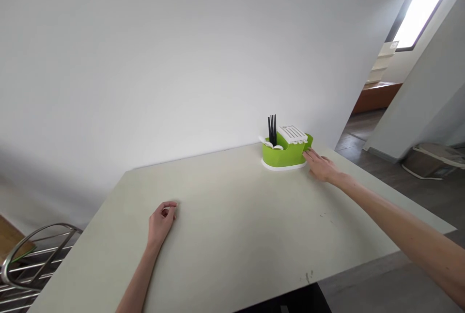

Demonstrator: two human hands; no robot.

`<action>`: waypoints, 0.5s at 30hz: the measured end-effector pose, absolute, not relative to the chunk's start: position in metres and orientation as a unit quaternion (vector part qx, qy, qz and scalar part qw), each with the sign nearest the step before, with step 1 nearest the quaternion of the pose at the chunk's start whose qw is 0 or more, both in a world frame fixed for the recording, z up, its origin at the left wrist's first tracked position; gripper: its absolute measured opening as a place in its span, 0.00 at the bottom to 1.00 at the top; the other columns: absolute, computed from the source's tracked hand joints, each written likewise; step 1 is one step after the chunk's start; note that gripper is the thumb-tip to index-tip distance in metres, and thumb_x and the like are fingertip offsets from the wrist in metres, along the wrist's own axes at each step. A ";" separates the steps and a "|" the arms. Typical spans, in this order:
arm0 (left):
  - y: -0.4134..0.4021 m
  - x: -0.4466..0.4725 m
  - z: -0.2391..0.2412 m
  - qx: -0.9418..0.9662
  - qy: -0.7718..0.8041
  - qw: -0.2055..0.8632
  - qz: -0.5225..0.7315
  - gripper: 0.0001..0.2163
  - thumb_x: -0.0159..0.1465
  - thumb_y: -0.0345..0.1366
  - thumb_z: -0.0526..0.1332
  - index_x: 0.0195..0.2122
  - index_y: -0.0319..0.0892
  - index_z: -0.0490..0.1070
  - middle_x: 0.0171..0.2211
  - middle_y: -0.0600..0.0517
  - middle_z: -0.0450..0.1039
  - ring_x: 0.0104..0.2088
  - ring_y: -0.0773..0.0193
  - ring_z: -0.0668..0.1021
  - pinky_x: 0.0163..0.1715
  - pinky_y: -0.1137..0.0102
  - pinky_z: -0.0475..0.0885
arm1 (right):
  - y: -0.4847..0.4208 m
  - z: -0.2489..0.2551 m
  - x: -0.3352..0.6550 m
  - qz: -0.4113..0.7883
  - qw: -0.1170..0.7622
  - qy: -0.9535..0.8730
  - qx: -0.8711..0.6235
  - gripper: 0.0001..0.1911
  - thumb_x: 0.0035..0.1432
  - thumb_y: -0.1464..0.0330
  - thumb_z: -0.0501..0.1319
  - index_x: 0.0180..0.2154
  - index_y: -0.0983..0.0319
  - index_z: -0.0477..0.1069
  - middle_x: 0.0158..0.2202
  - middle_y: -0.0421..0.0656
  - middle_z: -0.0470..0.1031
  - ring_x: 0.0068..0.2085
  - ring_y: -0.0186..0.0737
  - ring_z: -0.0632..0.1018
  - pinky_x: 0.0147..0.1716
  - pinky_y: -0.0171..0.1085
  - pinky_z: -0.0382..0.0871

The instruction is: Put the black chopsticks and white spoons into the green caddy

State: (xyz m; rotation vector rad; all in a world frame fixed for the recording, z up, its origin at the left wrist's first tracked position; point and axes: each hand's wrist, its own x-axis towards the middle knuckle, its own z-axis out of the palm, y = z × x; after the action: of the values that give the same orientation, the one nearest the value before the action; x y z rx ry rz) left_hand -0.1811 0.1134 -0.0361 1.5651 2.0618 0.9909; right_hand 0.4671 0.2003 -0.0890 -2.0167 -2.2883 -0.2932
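A green utensil caddy (286, 157) with a white base stands on the table near the wall. Black chopsticks (272, 131) rise from its left compartment, and white spoons (268, 144) lean beside them. A slotted white cover (292, 133) tops its middle part. My right hand (320, 166) reaches to the caddy's right side, fingers stretched out and touching it or very close to it, not wrapped around it. On the left of the tabletop rests my left hand (162, 222), fingers curled with thumb and forefinger tips together; I see nothing held in it.
The pale table (232, 226) runs along a white wall (181, 61). A metal rack (32, 264) stands beyond its left edge. Something black (290, 301) shows under the front edge. To the right are floor, a window (425, 3) and a dark bin-like object (432, 160).
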 end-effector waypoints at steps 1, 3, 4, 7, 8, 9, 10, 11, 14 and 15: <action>0.113 -0.181 -0.036 0.555 0.731 0.184 0.352 0.18 0.57 0.49 0.57 0.41 0.45 0.78 0.21 0.56 0.73 0.25 0.61 0.73 0.29 0.68 0.64 | 0.201 -0.090 0.471 -0.095 0.042 -0.743 -0.661 0.46 0.59 0.73 0.56 0.76 0.65 0.43 0.74 0.59 0.58 0.76 0.55 0.53 0.65 0.56 0.66; 0.113 -0.181 -0.035 0.553 0.732 0.184 0.352 0.18 0.57 0.49 0.57 0.41 0.45 0.78 0.21 0.56 0.73 0.25 0.61 0.72 0.29 0.68 0.64 | 0.200 -0.093 0.471 -0.098 0.046 -0.736 -0.669 0.49 0.59 0.72 0.56 0.77 0.65 0.37 0.75 0.59 0.55 0.76 0.57 0.52 0.66 0.58 0.64; 0.113 -0.181 -0.035 0.553 0.733 0.183 0.352 0.18 0.57 0.49 0.57 0.41 0.45 0.78 0.21 0.56 0.73 0.25 0.61 0.72 0.29 0.68 0.64 | 0.196 -0.095 0.467 -0.099 0.054 -0.727 -0.677 0.51 0.59 0.72 0.57 0.77 0.65 0.34 0.76 0.59 0.51 0.77 0.58 0.52 0.67 0.58 0.62; 0.113 -0.182 -0.035 0.556 0.731 0.182 0.351 0.19 0.57 0.49 0.57 0.42 0.45 0.78 0.21 0.56 0.73 0.25 0.61 0.71 0.29 0.68 0.64 | 0.175 -0.110 0.440 -0.092 0.120 -0.674 -0.723 0.50 0.64 0.67 0.55 0.77 0.67 0.27 0.79 0.59 0.40 0.77 0.61 0.49 0.68 0.57 0.61; 0.113 -0.182 -0.036 0.558 0.730 0.180 0.351 0.19 0.57 0.49 0.57 0.42 0.45 0.78 0.21 0.56 0.73 0.25 0.61 0.71 0.29 0.68 0.64 | 0.166 -0.117 0.427 -0.080 0.144 -0.661 -0.732 0.48 0.67 0.64 0.53 0.77 0.68 0.27 0.79 0.61 0.39 0.77 0.63 0.49 0.68 0.58 0.61; 0.113 -0.182 -0.036 0.561 0.729 0.179 0.350 0.19 0.57 0.49 0.57 0.42 0.45 0.78 0.21 0.56 0.73 0.25 0.61 0.71 0.29 0.68 0.64 | 0.155 -0.125 0.412 -0.064 0.160 -0.655 -0.736 0.46 0.70 0.60 0.51 0.77 0.69 0.28 0.78 0.63 0.39 0.77 0.64 0.49 0.68 0.58 0.61; 0.114 -0.182 -0.036 0.562 0.728 0.178 0.349 0.19 0.57 0.50 0.57 0.42 0.45 0.78 0.21 0.56 0.73 0.24 0.61 0.71 0.29 0.68 0.65 | 0.145 -0.132 0.396 -0.047 0.172 -0.657 -0.732 0.44 0.72 0.57 0.49 0.77 0.70 0.31 0.78 0.63 0.41 0.77 0.63 0.50 0.68 0.58 0.61; 0.114 -0.182 -0.036 0.563 0.728 0.177 0.348 0.19 0.57 0.50 0.57 0.42 0.45 0.78 0.21 0.56 0.73 0.24 0.61 0.71 0.29 0.68 0.65 | 0.135 -0.139 0.381 -0.029 0.179 -0.663 -0.726 0.42 0.73 0.55 0.46 0.77 0.70 0.35 0.78 0.62 0.43 0.77 0.62 0.51 0.69 0.57 0.60; 0.114 -0.182 -0.035 0.566 0.727 0.176 0.348 0.19 0.58 0.50 0.57 0.42 0.45 0.78 0.21 0.56 0.73 0.24 0.61 0.72 0.28 0.69 0.64 | 0.112 -0.152 0.340 0.002 0.175 -0.687 -0.706 0.36 0.76 0.54 0.41 0.76 0.66 0.49 0.77 0.57 0.52 0.77 0.55 0.54 0.72 0.57 0.53; 0.114 -0.183 -0.034 0.566 0.727 0.177 0.347 0.19 0.58 0.50 0.57 0.42 0.45 0.78 0.22 0.56 0.73 0.24 0.61 0.72 0.28 0.69 0.64 | 0.107 -0.153 0.331 0.005 0.172 -0.696 -0.698 0.36 0.76 0.53 0.40 0.75 0.64 0.52 0.76 0.55 0.53 0.77 0.54 0.54 0.73 0.57 0.51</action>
State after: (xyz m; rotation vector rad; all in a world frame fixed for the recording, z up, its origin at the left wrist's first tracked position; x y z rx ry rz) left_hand -0.1826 0.1136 -0.0341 1.6017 2.0579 0.9812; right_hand 0.3307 0.1068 -0.1531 -1.9801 -1.9742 0.0139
